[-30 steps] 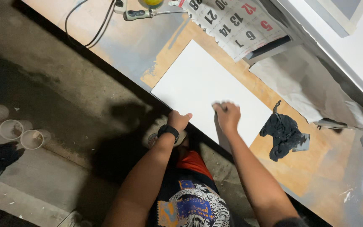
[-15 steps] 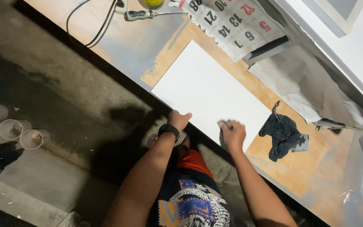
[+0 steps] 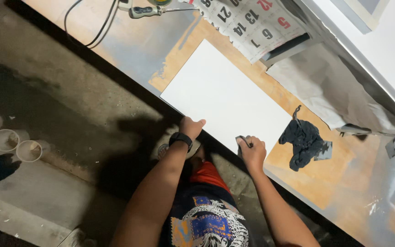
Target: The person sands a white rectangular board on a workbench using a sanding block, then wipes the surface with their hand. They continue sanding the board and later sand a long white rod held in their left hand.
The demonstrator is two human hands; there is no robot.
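Head view looks down on a long workbench (image 3: 193, 36), its orange-brown top patched with grey paint, running slantwise across the frame with a dark concrete floor (image 3: 69, 110) below its near edge. Crumpled grey paper (image 3: 325, 87) covers the bench's far right side. A calendar sheet (image 3: 248, 23) lies at the top, just beyond the far corner of a white board (image 3: 220, 91), which lies flat on the bench with one long edge close to the near edge of the bench. A dark rag (image 3: 303, 142) is bunched on the bench just beside the board's right end. The left hand (image 3: 190, 128), a black watch (image 3: 181, 138) on its wrist, rests on the board's near edge with fingers loosely curled and the thumb laid on the white face; it grips nothing. The right hand (image 3: 252, 150) is closed on a small grey pad (image 3: 243, 141), pressed against the board's near right corner. On the floor to the left stand three pale cups (image 3: 12, 144) close together. At the top edge lies a green-handled tool (image 3: 145, 11) beside black cables (image 3: 92, 27).
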